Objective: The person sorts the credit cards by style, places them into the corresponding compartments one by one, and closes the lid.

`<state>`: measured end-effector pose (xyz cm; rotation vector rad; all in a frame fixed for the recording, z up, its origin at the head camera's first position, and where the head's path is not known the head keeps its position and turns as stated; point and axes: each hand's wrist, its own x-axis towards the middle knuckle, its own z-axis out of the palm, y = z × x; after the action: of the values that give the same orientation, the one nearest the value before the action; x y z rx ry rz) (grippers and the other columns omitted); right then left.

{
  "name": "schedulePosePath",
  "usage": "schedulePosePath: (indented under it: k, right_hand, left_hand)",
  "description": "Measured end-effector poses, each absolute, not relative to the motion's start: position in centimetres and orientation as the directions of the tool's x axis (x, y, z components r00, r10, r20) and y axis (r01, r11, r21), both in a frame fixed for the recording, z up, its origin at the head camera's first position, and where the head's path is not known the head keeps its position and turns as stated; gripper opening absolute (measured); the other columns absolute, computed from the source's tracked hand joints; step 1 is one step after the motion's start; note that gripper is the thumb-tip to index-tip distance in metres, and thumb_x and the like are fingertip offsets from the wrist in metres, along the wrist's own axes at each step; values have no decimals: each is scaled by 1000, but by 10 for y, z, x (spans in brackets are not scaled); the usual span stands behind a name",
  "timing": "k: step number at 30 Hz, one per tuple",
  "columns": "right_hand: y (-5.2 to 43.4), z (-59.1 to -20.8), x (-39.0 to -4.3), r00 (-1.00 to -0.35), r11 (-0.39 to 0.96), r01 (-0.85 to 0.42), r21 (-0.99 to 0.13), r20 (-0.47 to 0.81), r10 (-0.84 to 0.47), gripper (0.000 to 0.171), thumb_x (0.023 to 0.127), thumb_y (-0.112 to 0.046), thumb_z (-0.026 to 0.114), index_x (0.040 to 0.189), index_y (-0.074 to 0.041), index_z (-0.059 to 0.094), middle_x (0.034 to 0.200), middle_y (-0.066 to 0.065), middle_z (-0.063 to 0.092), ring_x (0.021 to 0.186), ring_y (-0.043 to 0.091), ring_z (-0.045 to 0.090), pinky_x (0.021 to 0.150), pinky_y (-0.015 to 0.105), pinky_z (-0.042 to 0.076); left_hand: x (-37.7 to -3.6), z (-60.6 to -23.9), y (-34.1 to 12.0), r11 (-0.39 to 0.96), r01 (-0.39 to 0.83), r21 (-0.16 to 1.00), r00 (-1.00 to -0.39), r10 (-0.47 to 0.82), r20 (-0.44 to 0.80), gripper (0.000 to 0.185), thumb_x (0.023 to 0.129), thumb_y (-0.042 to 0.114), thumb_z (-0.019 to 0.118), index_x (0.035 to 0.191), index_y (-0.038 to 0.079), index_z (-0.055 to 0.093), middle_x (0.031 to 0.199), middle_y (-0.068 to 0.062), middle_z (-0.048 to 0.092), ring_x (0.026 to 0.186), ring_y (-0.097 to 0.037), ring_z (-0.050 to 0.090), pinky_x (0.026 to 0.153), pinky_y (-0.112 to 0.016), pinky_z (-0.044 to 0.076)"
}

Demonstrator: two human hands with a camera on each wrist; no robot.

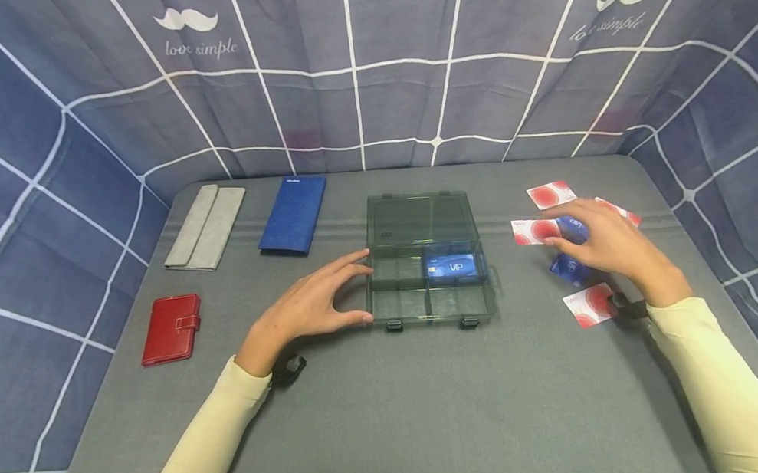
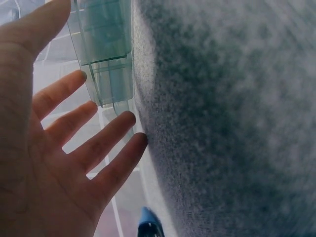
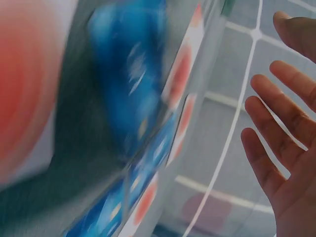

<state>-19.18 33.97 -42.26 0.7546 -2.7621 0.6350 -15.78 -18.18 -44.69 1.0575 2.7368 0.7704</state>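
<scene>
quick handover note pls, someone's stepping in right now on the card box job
Left hand: open, fingers spread against the left side of the clear compartment box, steadying it.
Right hand: open, over the loose cards to the right of the box, gripping nothing yet.
Done: one blue VIP card lies in a right-hand compartment of the box; lid open.
Left, likely: several red-and-white and blue cards are spread on the grey table.
Untouched at left: grey wallet, blue wallet, red wallet.
</scene>
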Motion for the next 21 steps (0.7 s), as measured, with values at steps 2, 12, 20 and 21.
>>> schedulePosePath:
  k: [2,12,20,21]
  right_hand:
    - [351,-424,-192,-882,816,-463,-346,267,-388,50,85,-17,91,132,-8,73,124,17,73,117,41,65,96,63,49]
    - [388,-434,-194,-968,922,-245,-301,134,-214,58,90,-37,87,136,-6,69,131,26,69,126,49,60,90,73,48]
    - [403,-440,-195,-984,943,-177,-281,79,-161,64,93,-49,81,137,-4,66,127,25,70,121,50,62,85,73,47]
    - [405,-441,-195,-985,945,-168,-280,73,-153,65,93,-50,81,137,-4,66,127,25,70,121,50,62,85,73,46]
  left_hand:
    - [-158,-447,-182,628,600,496,-751,655,80,76,91,58,83,152,18,60,174,3,36,155,-25,43,119,-53,44]
    - [-158,-448,-181,622,603,500,-750,656,87,76,91,56,84,151,17,60,174,1,37,154,-26,45,118,-54,45]
    - [-158,-447,-182,623,600,502,-750,656,84,76,91,55,85,152,18,60,174,0,37,155,-26,44,117,-54,45]
    - [-157,-447,-182,624,599,501,-751,655,83,76,91,55,85,152,18,60,174,1,37,155,-26,44,117,-54,45]
